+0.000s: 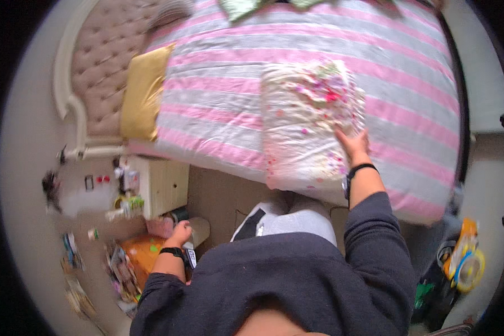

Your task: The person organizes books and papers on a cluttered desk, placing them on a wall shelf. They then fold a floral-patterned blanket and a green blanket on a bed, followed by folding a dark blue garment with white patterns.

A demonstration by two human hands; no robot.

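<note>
A folded floral quilt (pixel 285 112), white with pink, red and purple flowers, lies on the striped bed. On its right edge rests my right hand (pixel 354 144), thumb and fingers apart and not closed round the cloth. My left hand (pixel 179 233) hangs low at my left side, away from the bed. Its fingers look curled together, and I see nothing in them. The quilt's near edge reaches the side of the mattress, close to my legs.
The pink and grey striped bedspread (pixel 218 89) covers the bed. A gold pillow (pixel 145 92) leans near the tufted headboard (pixel 103 61). A cream bedside cabinet (pixel 171 185) stands left, above an orange surface (pixel 143 255) with clutter. Yellow and orange items (pixel 467 269) lie at right.
</note>
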